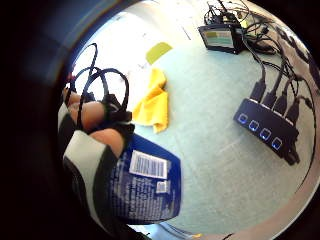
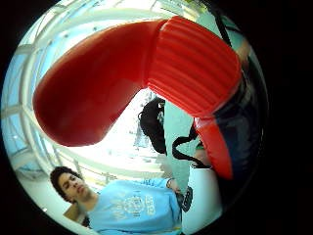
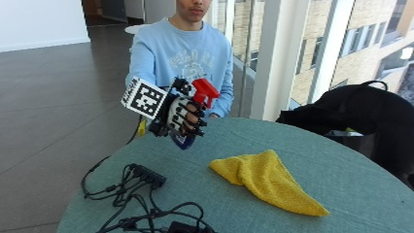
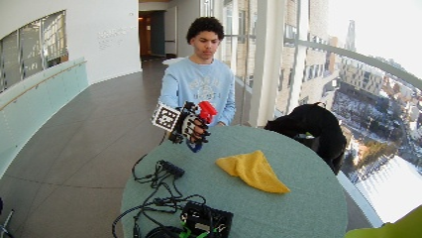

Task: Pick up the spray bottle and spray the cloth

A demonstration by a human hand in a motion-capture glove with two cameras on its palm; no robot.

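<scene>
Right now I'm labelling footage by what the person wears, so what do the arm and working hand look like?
The right hand wears a black glove with white plastic segments along the fingers and black straps and loops around them. The fingertips are left bare. The arm is covered by the long sleeve of a light blue sweatshirt with a pale printed design on the chest.

Red spray head [image 2: 122,78] fills the view; dark bottle body [image 2: 244,132] beside it
</scene>
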